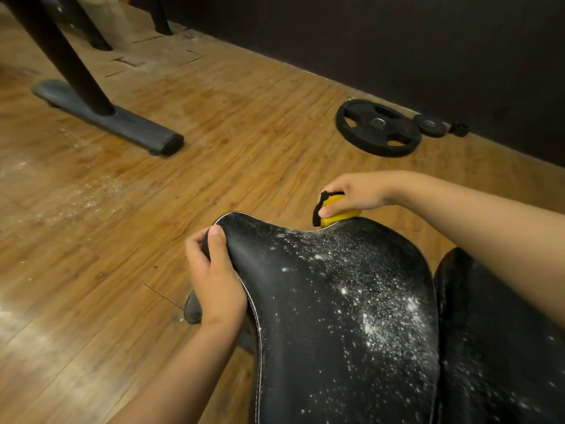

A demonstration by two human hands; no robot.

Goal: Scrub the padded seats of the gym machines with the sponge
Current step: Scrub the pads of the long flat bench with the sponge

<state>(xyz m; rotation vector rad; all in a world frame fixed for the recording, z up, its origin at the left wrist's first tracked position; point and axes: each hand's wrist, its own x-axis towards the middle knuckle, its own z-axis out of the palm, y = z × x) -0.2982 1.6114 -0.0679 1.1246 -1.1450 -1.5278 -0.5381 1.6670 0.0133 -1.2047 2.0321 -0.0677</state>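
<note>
A black padded seat [336, 301] with white stitching fills the lower middle, speckled with white powder toward its right side. My left hand [214, 280] grips the seat's left front edge, thumb on top and fingers curled underneath. My right hand [357, 192] holds a yellow sponge [331, 209] with a black scouring layer, pressed against the seat's far edge. A second black pad [495, 347], also dusted white, lies to the right, partly behind my right forearm.
Wooden floor [214, 148] all around, with white powder patches at the left. A dark machine leg and its base bar [107, 117] stand at upper left. A large weight plate [377, 127] and a small weight plate [431, 125] lie by the dark wall.
</note>
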